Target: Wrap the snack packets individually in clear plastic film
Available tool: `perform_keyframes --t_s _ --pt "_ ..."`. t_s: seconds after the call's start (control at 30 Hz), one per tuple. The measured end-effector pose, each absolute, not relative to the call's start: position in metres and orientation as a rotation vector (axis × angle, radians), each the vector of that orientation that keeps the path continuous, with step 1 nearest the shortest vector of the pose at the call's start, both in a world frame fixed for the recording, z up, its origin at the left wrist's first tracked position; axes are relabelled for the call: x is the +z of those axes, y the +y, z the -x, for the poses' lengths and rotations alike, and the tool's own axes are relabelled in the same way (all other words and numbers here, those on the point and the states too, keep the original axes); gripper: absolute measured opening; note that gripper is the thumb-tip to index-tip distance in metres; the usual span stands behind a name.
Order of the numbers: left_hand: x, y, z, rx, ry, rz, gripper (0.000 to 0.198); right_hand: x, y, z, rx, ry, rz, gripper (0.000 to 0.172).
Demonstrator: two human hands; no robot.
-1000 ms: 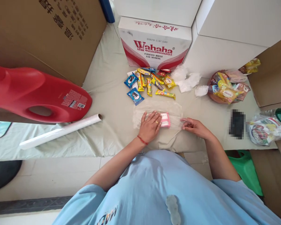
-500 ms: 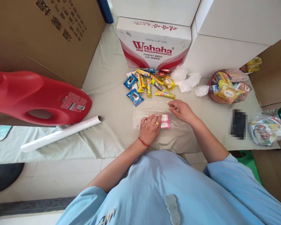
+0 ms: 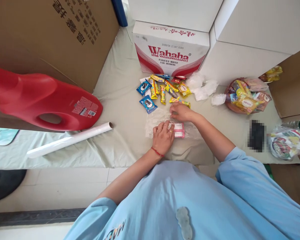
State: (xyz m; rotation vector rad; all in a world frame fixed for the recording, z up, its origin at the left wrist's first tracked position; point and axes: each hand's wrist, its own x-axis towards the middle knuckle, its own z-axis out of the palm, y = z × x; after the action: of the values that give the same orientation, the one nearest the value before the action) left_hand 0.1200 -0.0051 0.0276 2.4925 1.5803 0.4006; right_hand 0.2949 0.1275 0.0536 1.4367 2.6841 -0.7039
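Observation:
A pink snack packet (image 3: 179, 129) lies on a sheet of clear plastic film (image 3: 155, 118) spread over the cloth-covered surface. My left hand (image 3: 162, 137) rests on the packet's left end with fingers curled down, pressing it. My right hand (image 3: 180, 111) reaches across to the film's far edge just above the packet, fingers pinched on the film. A pile of small snack packets (image 3: 162, 90), blue, yellow and red, lies just beyond my right hand.
A roll of film (image 3: 70, 140) and a red plastic jug (image 3: 42, 100) lie at the left. A Wahaha carton (image 3: 170, 53), white boxes and cardboard boxes ring the surface. A bowl of snacks (image 3: 245, 96), crumpled plastic (image 3: 202, 88) and a bagged item (image 3: 285, 143) sit at the right.
My right hand moved from the film's right edge up and left to its far edge above the pink packet. My left hand stayed on the packet.

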Motion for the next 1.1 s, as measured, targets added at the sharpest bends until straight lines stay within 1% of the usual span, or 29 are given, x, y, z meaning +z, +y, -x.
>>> perform_keyframes --t_s 0.07,0.17,0.2,0.3,0.47,0.57,0.7,0.87,1.0,1.1 --pt "0.03 -0.006 -0.121 0.362 1.616 -2.485 0.041 0.055 0.128 -0.299 -0.753 2.728 -1.38 0.019" --pt "0.031 -0.005 -0.123 0.268 1.571 -2.498 0.045 0.059 0.128 -0.304 -0.826 2.587 -1.425 0.03" --pt "0.031 -0.005 -0.123 0.25 1.553 -2.499 0.045 0.061 0.128 -0.305 -0.821 2.551 -1.433 0.029" --pt "0.03 -0.003 -0.123 0.239 1.523 -2.484 0.047 0.069 0.121 -0.307 -0.696 2.604 -1.413 0.021" --pt "0.026 -0.003 -0.124 0.244 1.527 -2.462 0.047 0.077 0.076 -0.305 -0.409 2.699 -1.513 0.031" --pt "0.023 -0.006 -0.125 0.284 1.549 -2.456 0.045 0.068 0.039 -0.305 -0.34 2.73 -1.553 0.038" --pt "0.019 -0.01 -0.126 0.349 1.565 -2.441 0.041 0.041 0.006 -0.31 -0.436 2.893 -1.627 0.045" --pt "0.011 -0.012 -0.122 0.496 1.62 -2.396 0.037 0.01 -0.012 -0.309 -0.609 3.032 -1.817 0.051" --pt "0.0 -0.011 -0.116 0.647 1.644 -2.323 0.034 0.002 -0.019 -0.306 -0.675 3.035 -1.871 0.052" --pt "-0.006 -0.012 -0.111 0.803 1.609 -2.16 0.031 0.001 -0.02 -0.307 -0.748 2.992 -1.825 0.051"
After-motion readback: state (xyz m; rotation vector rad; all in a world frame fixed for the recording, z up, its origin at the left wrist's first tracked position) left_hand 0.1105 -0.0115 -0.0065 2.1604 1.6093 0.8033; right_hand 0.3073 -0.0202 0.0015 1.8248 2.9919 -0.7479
